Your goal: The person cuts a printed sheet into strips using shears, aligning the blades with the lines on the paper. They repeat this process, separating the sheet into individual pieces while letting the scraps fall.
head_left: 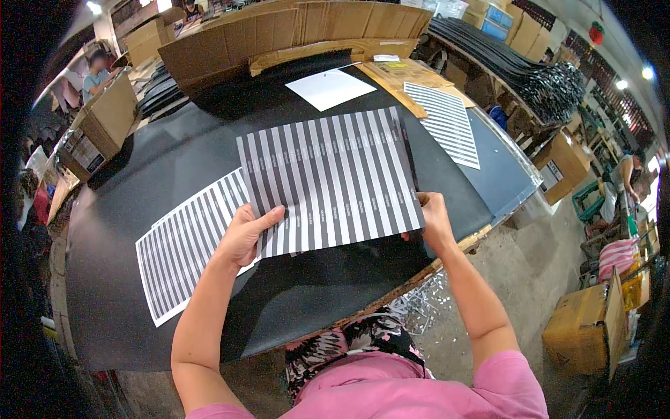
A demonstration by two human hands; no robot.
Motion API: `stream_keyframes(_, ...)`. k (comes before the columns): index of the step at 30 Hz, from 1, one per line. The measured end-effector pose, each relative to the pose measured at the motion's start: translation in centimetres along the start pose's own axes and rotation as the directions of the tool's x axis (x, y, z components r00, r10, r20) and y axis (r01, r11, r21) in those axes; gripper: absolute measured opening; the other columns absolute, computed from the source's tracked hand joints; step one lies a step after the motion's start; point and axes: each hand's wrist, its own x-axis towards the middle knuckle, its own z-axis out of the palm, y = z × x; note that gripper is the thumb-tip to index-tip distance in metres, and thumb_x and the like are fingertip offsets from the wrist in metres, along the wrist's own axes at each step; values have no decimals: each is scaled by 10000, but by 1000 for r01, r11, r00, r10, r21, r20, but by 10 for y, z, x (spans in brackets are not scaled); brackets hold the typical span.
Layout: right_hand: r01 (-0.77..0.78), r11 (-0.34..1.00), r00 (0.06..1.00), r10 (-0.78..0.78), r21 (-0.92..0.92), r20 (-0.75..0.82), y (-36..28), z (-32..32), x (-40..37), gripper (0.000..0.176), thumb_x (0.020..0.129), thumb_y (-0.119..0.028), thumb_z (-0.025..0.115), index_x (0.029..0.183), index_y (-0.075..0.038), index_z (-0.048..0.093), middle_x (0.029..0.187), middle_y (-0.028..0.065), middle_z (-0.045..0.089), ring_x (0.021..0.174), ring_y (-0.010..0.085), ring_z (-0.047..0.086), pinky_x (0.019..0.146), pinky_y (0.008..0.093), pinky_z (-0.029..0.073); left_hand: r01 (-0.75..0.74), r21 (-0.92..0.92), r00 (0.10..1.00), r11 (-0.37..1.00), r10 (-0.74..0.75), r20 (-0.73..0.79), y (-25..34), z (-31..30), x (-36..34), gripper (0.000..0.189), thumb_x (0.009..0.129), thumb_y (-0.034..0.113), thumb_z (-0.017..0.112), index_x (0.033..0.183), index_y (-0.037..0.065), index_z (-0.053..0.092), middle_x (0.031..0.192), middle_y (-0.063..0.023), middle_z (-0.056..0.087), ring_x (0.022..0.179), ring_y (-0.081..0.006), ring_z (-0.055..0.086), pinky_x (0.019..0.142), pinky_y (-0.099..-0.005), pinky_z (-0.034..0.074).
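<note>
A printed sheet with black and white stripes (328, 178) is held up, tilted, above the black table surface (314, 300). My left hand (243, 236) grips its lower left edge, thumb on top. At the lower right corner my right hand (434, 220) is closed on the same sheet, with its fingertips partly hidden behind it. Another striped sheet with a white border (192, 244) lies on the table, partly under my left hand and the held sheet. Small print on the stripes is too small to read.
A plain white sheet (331, 89) and another striped sheet (447, 122) lie at the back, near flat cardboard (412, 73). A tall cardboard piece (300, 35) stands along the far edge. Boxes (586, 321) and paper scraps (424, 304) are on the floor. Other people are in the background.
</note>
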Motion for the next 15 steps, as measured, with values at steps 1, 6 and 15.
stream_keyframes(1,-16,997,999,13,-69,-47,0,1,2,257,718,-153,653,713,102,616,561,79,573,436,118,531,387,261,405,5,16,1000,1000,-5,-10,1,2,-1,277,804,124,646,993,-59,561,880,-128,639,714,-126,636,617,-230,546)
stream_keyframes(6,41,986,992,-60,-164,-112,-1,1,17,328,719,-217,661,749,107,629,606,70,596,537,91,537,489,254,422,8,-2,1000,1000,-8,-14,0,5,-2,273,801,121,649,991,-57,564,883,-127,639,722,-124,636,628,-227,545)
stream_keyframes(15,26,968,992,-56,-249,-113,-9,-1,34,409,697,-259,675,803,132,628,653,108,627,573,117,565,547,262,449,-5,19,1000,1000,5,0,-4,1,1,265,799,128,653,974,-54,574,876,-125,642,718,-120,637,620,-225,546)
